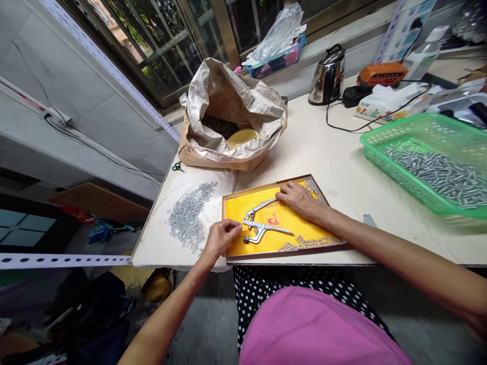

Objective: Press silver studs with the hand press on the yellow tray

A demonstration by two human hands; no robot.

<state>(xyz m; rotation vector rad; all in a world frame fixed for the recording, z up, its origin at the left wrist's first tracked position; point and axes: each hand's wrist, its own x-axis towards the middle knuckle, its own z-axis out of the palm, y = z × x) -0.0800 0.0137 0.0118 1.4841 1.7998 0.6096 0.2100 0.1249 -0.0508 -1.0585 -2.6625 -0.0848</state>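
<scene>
Silver spring-loaded hand pliers [262, 223] lie on a yellow-bottomed shallow tray [243, 197], with their jaws toward the left. My left hand [222, 237] is beside the jaws at the tray's left edge, thumb and forefinger pinched together; whatever is between them is too small to make out. Over the tray's upper part, my right hand [300, 202] has its fingers curled at the end of the pliers' upper handle. Small metal tubes [310, 243] are scattered along the tray's near edge, and more sit in its far right corner.
A pile of small metal pieces [188, 215] covers white cloth on the left. Behind stand an open woven sack [224, 157] with a yellow dish inside, and small green scissors [177, 167]. A green basket [422, 190] of metal tubes and a steel kettle [326, 76] are rightward.
</scene>
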